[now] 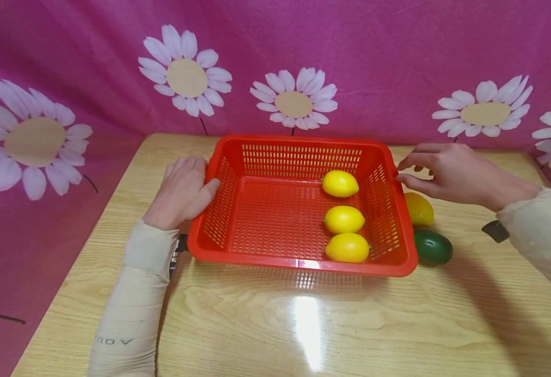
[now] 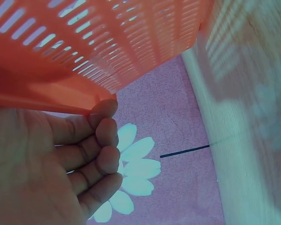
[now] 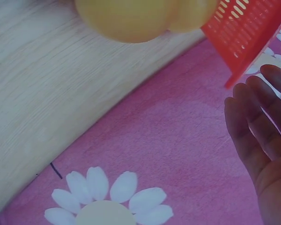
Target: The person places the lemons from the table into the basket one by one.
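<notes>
In front of me a person is standing both hands at a red basket [image 1: 256, 260], which is lying lengthwise between them on a wooden table [image 1: 228, 324]. The left hand [image 1: 181, 188] is gripping the left rim: its thumb is crossing over the edge toward the inside, while the other fingers [image 2: 107, 133] are bending beneath the rim on the outer side, close together, the uppermost tip touching the plastic.

At the opposite side, the right hand [image 1: 459, 170] is reaching the right rim with the tips of the thumb and the index finger, and a small gap is showing between these two. Its other fingers are curving softly, slightly apart, just beside the rim; whether the tips are really pinching it, I cannot tell.

Inside the basket three yellow lemons [image 1: 344, 220] are lying in a row along the right part, nearer to the right hand's fingers than to the left's. The two nearer ones are lying very close together.

Outside, below the right hand, a yellow fruit [image 1: 421, 210] is sitting just beside the right wall, and a dark green fruit [image 1: 434, 248] is lying next to it. Behind the table a magenta cloth [image 1: 374, 47] with white flowers is hanging.
</notes>
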Tool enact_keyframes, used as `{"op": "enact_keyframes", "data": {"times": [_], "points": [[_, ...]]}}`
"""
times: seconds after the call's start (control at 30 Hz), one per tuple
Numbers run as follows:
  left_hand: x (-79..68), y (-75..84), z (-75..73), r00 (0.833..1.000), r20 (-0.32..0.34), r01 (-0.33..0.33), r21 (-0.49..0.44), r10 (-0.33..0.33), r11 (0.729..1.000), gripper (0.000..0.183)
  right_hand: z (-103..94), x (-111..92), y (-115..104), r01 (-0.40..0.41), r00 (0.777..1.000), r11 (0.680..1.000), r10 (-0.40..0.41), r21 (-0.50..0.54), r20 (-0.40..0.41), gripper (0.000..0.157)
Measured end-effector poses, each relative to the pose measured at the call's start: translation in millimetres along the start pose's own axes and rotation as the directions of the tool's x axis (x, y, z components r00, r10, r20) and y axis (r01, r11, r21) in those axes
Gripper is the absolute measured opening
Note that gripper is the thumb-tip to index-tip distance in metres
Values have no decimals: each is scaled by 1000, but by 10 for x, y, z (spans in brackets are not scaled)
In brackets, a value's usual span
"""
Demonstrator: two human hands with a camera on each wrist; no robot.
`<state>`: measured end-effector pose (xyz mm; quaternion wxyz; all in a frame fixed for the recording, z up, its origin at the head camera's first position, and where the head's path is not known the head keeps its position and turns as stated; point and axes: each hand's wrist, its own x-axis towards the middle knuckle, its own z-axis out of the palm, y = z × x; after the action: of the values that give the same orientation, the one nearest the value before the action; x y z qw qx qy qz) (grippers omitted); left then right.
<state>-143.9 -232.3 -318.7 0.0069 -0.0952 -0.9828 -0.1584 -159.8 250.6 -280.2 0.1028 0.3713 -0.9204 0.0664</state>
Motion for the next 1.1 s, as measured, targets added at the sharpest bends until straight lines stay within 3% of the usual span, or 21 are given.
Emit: {"op": "enact_keyframes", "data": {"times": [0.33,0.67,0.93,1.1], "points": [[2,-7,-6,999,-33,-3,-18,2,1000,30,55,-58,66,4,1000,1000,-4,-31,19,22],[18,-8,-5,1000,-7,18,-2,-18,1000,34,150,-113,152,49,999,999,-49,-13,-3,19],[14,-6,-4,1000,16,20,19,-20,1000,40,221,-171,167,3,999,1000,-3,1,32,20],[12,1,-3,1000,10,13,33,-13,999,41,257,-208,180,-44,995,999,43,16,94,23]]}}
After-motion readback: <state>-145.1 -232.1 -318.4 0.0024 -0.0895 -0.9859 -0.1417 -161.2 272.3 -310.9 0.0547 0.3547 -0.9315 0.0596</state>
